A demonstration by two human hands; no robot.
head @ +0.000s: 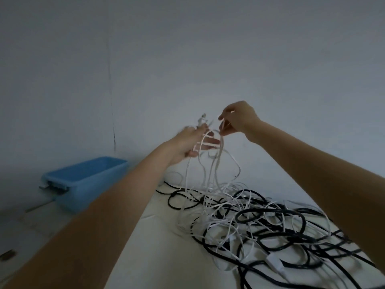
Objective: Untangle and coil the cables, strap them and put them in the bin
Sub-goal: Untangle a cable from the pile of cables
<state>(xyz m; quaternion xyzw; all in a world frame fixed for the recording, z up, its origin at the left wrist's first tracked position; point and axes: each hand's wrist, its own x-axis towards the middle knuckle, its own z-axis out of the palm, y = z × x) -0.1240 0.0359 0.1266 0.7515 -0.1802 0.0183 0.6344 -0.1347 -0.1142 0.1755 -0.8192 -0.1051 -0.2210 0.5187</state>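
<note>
A tangle of black and white cables (260, 224) lies on the white table (158, 257). Both hands are raised above its far end. My left hand (187, 144) grips several loops of a flat white cable (216, 170), and a connector end sticks up above its fingers. My right hand (237, 119) pinches a strand of the same white cable just right of the left hand. The white loops hang from both hands down into the tangle. The blue bin (83, 180) stands on the floor at the left, apart from the table.
A pale wall rises close behind the table. The table's left edge runs diagonally beneath my left forearm, with floor beyond it. A thin rod and a small dark object lie on the floor near the bin.
</note>
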